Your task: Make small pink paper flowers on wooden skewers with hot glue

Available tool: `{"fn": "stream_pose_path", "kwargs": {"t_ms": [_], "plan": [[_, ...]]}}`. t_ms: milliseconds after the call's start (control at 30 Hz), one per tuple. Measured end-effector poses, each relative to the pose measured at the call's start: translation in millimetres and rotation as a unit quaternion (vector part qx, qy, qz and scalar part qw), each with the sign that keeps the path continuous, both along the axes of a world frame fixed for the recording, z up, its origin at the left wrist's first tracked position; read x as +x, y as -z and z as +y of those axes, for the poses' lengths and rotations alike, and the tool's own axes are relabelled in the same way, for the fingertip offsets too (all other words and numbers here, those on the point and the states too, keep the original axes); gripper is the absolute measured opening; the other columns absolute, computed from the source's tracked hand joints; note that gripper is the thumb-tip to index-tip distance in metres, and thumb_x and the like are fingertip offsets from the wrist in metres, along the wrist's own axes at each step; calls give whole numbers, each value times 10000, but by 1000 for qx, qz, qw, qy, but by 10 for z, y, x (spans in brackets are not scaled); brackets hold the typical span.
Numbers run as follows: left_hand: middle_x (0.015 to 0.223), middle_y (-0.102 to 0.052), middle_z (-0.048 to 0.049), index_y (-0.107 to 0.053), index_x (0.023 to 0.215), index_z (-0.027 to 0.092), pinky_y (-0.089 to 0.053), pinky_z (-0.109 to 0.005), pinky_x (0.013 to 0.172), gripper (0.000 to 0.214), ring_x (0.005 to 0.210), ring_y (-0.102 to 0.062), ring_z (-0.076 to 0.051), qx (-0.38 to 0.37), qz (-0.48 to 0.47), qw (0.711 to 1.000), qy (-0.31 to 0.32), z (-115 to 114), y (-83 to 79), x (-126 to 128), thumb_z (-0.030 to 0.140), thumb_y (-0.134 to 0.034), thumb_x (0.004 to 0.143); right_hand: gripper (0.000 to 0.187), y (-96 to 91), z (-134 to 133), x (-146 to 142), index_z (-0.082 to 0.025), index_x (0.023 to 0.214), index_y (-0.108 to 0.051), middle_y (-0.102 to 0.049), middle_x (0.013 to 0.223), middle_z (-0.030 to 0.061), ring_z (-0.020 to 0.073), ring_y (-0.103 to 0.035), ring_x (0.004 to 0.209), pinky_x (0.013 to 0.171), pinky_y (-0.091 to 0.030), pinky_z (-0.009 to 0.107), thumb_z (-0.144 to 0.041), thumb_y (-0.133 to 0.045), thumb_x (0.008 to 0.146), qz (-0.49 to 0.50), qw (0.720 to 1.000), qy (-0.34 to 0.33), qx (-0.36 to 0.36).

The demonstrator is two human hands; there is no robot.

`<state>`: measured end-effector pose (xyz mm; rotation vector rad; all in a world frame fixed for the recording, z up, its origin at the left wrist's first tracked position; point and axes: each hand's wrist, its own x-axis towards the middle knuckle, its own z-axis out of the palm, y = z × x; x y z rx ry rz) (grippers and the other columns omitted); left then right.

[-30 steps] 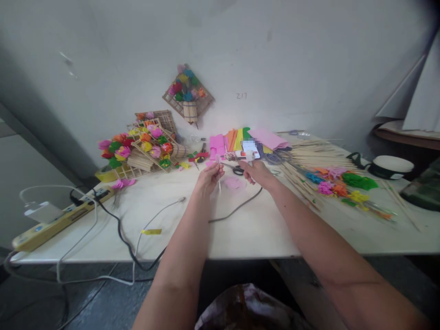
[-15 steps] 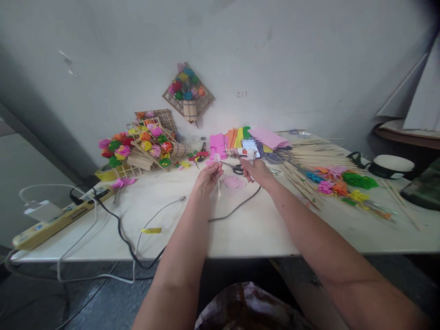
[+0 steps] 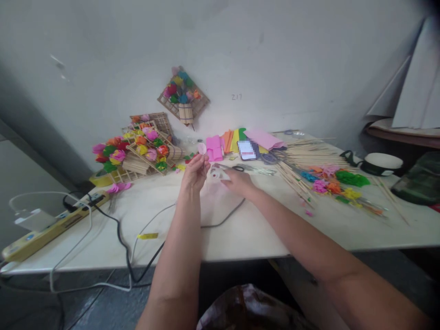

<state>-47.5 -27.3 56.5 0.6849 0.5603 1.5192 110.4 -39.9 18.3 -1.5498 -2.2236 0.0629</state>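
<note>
My left hand is raised above the white table, fingers pinched on a thin wooden stick topped with a small pink paper bud. My right hand rests lower, just right of it, gripping a white glue gun whose black cable trails toward me across the table. A pale pink paper piece lies on the table under both hands.
Stick frames with paper flowers are piled at the back left, coloured paper sheets and scissors behind the hands. Bamboo sticks and loose flowers cover the right side. A power strip with cables lies left.
My left hand has lifted the stick and bud higher. My right hand has come back from near the scissors to just beside the left hand. The view has shifted slightly.
</note>
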Motion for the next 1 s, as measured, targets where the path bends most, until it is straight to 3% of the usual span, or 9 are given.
{"fn": "stream_pose_path", "kwargs": {"t_ms": [267, 433, 567, 700, 800, 1000], "plan": [[632, -643, -11, -620, 724, 139, -522, -167, 595, 124, 513, -576, -53, 26, 34, 999, 29, -22, 24, 175, 19, -598, 700, 376, 138, -76, -427, -136, 1099, -559, -627, 1031, 147, 267, -576, 967, 769, -439, 342, -401, -418, 873, -114, 993, -31, -1], [648, -654, -26, -627, 719, 126, -531, -186, 596, 122, 515, -587, -65, 17, 47, 998, 44, -11, 83, 274, 9, -608, 687, 401, 176, -65, -486, -123, 1107, -567, -618, 1050, 170, 275, -561, 998, 768, -439, 342, -411, -422, 868, -123, 991, -42, -22], [654, -659, -23, -617, 746, 123, -519, -157, 561, 132, 514, -593, -60, 12, 33, 998, 42, 15, 114, 251, 6, -605, 687, 405, 76, -19, -234, -196, 1015, -637, -641, 1049, 120, 259, -581, 976, 712, -436, 313, -487, -410, 847, -91, 993, -62, -33], [648, -657, -17, -596, 743, 122, -510, -147, 552, 120, 514, -591, -55, 13, 23, 999, 40, 48, 157, 225, 13, -600, 692, 318, -70, 84, 239, -231, 950, -672, -675, 1015, 52, 205, -602, 930, 681, -411, 261, -419, -440, 842, -9, 999, 33, -29], [660, -658, -25, -596, 746, 114, -513, -157, 568, 106, 523, -594, -57, 16, 35, 997, 61, 59, 207, 243, 21, -602, 695, 315, -103, 156, 512, -232, 950, -676, -685, 976, 28, 195, -614, 852, 646, -410, 252, -446, -566, 746, 24, 992, 79, -95], [668, -651, -33, -594, 741, 82, -515, -165, 573, 78, 512, -590, -58, -1, 84, 991, 104, 54, 297, 305, 18, -613, 699, 405, 15, 235, 592, -207, 908, -675, -680, 931, 41, 199, -607, 797, 628, -421, 258, -464, -693, 595, 24, 983, 46, -179]]}}
